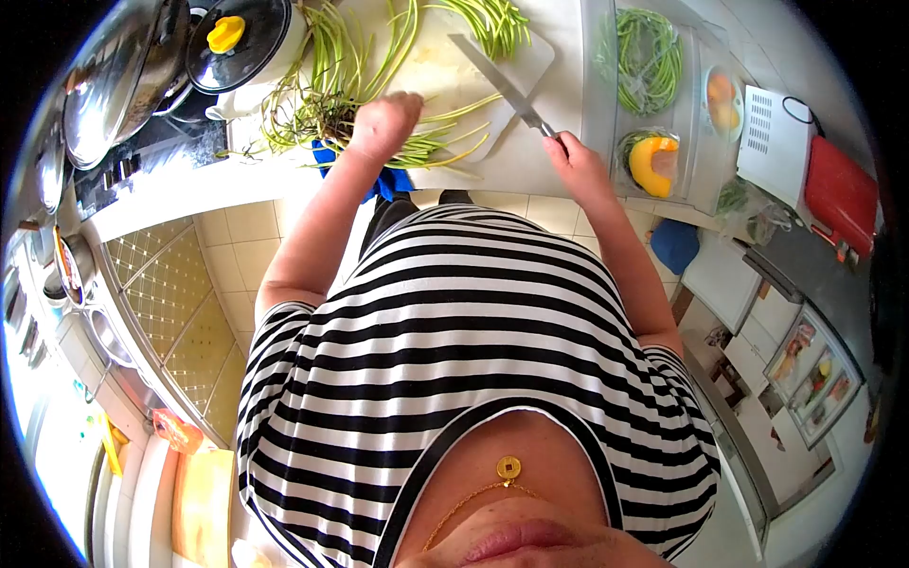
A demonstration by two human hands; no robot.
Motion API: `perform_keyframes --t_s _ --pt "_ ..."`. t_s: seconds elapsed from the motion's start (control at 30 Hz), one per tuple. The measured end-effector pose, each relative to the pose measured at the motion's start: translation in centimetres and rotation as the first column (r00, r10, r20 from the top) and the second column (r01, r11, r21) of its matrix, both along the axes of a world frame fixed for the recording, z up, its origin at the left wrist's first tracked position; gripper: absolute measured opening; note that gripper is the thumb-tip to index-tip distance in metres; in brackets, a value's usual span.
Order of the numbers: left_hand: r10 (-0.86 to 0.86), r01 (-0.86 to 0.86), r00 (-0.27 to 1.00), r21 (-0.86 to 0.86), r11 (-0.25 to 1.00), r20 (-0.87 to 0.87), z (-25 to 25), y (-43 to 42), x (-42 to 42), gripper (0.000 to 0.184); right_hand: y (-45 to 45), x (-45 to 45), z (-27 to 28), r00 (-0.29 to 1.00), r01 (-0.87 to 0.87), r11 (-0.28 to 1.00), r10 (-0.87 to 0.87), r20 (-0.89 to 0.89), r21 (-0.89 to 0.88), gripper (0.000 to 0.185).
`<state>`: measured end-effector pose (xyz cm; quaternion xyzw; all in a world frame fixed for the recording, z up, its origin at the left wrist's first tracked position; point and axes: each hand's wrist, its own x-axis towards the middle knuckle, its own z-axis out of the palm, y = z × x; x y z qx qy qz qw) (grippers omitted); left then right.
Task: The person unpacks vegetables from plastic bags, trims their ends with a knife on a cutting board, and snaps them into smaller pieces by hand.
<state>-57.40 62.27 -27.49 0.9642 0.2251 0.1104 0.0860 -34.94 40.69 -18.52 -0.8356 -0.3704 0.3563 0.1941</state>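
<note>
My right hand [579, 168] grips the handle of a kitchen knife [507, 87], its blade pointing up and left over a pale cutting board [538, 59]. My left hand [386, 125] is closed in a loose fist above a heap of long green stalks [333, 66]. Whatever its fingers hold, if anything, is hidden. Dark, wilted-looking ends [327, 120] lie just left of that hand. Some cut-looking stalks [436, 150] spread to its right, towards the blade. Another bunch of green stalks [488, 26] rests at the board's far side.
To the left stand a pot with a black lid [251, 47] and a large metal lid [109, 95]. A blue cloth [390, 182] hangs at the counter edge. On the right are bagged green beans [650, 62], a cut pumpkin [651, 168] and a bowl of eggs [724, 102].
</note>
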Motion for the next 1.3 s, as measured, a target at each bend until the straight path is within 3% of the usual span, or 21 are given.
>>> perform_keyframes --t_s 0.03,0.1,0.2,0.43,0.53,0.77,0.87,0.97,1.0,1.13,1.23,1.3 --pt "0.139 -0.144 0.969 -0.01 0.99 -0.205 1.3 0.6 0.6 0.008 -0.1 -0.2 -0.3 1.0 -0.001 1.0 0.001 0.0 0.001 0.037" --pt "0.278 -0.276 0.96 -0.066 0.959 0.027 0.9 2.6 0.9 0.011 -0.4 -0.4 -0.8 0.997 -0.065 0.996 0.067 0.027 -0.056 0.038" --pt "0.355 -0.364 0.93 -0.115 0.924 -0.098 0.5 4.4 1.0 0.014 -1.0 -0.9 -1.4 0.999 -0.053 0.996 0.054 0.007 -0.066 0.039" --pt "0.35 -0.362 0.927 -0.075 0.929 -0.134 -1.1 3.7 1.5 0.017 -2.0 -1.1 -1.4 0.999 -0.048 0.994 0.049 0.016 -0.096 0.038" --pt "0.423 -0.428 0.903 -0.119 0.896 -0.069 -0.9 3.3 1.5 0.017 -2.2 -1.2 -1.2 0.999 -0.048 0.994 0.048 0.001 -0.094 0.038" --pt "0.27 -0.285 0.958 -0.199 0.938 -0.099 -1.4 1.6 1.0 0.016 -2.2 -1.7 -0.6 1.0 -0.02 0.998 0.02 0.001 -0.061 0.037" --pt "0.273 -0.246 0.959 -0.244 0.938 0.081 -0.7 0.7 0.2 0.017 -1.9 -2.0 0.2 0.999 -0.033 0.999 0.033 0.003 -0.02 0.035" --pt "0.348 -0.322 0.93 -0.194 0.927 0.117 0.4 0.1 -0.7 0.008 -1.5 -2.0 0.4 0.995 -0.101 0.995 0.101 0.026 0.006 0.033" --pt "0.371 -0.372 0.927 -0.234 0.898 -0.05 0.7 0.3 -0.9 0.018 -1.4 -2.0 0.3 0.988 -0.147 0.989 0.147 0.049 0.006 0.032" --pt "0.361 -0.374 0.927 -0.212 0.903 -0.099 -0.9 0.5 -1.0 0.017 -0.9 -2.1 0.3 0.961 -0.244 0.97 0.245 0.126 -0.02 0.033" --pt "0.305 -0.295 0.952 -0.179 0.939 0.026 -1.5 0.5 -0.8 0.011 -0.5 -2.1 0.8 0.957 -0.252 0.967 0.255 0.137 -0.038 0.032" --pt "0.334 -0.336 0.941 -0.221 0.916 -0.048 -1.5 0.4 -0.7 0.014 -0.2 -1.9 0.8 0.944 -0.275 0.959 0.282 0.171 -0.062 0.033"
